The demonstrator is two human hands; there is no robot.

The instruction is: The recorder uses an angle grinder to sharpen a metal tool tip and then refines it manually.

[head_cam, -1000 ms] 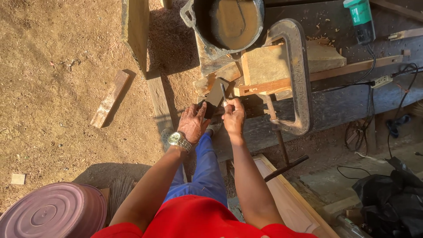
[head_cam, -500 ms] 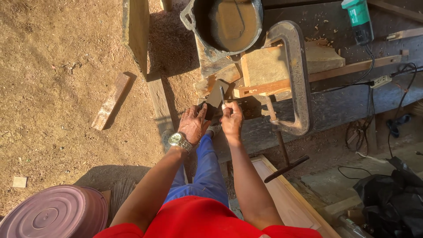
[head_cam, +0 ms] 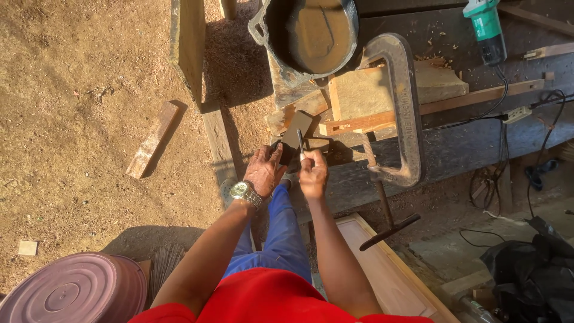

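Note:
My left hand (head_cam: 264,170), with a metal wristwatch (head_cam: 246,192) on its wrist, holds the lower end of a dark flat blade-like piece (head_cam: 294,137) that tilts up toward the workbench. My right hand (head_cam: 313,173) is closed around a thin dark tool (head_cam: 300,142) set against that piece. Both hands sit just in front of the bench edge, below a wooden block (head_cam: 365,94) held by a large metal C-clamp (head_cam: 402,107).
A black pot of brown liquid (head_cam: 311,33) stands on the bench behind the block. A green power tool (head_cam: 485,27) and cables (head_cam: 508,113) lie to the right. A wood offcut (head_cam: 153,139) lies on the dirt; a purple lid (head_cam: 66,293) sits at bottom left.
Both hands stayed at the bench edge. The dark piece now stands a little higher between them; my right hand has shifted slightly toward it.

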